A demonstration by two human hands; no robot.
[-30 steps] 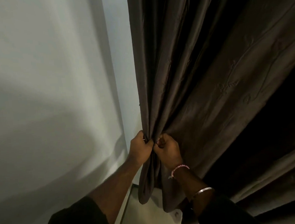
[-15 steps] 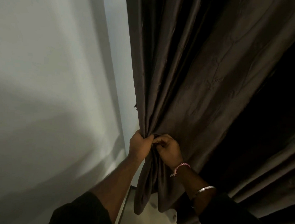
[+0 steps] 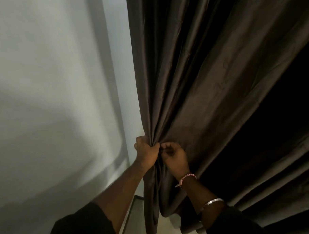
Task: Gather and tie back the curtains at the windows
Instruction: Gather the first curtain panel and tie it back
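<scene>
Gripping curtain [image 3: 211, 89] folds, both hands [image 3: 158, 152] still bunched together, barely shifted

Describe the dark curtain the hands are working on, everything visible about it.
The curtain is dark brown, with a slight sheen like a smooth woven fabric. It hangs beside a pale wall, its folds drawn down into a tight bunch. The left hand grips that bunch, and the right hand pinches the fabric right beside it. Below the hands the cloth falls loose, ending just above a light floor. No tie-back is visible.
</scene>
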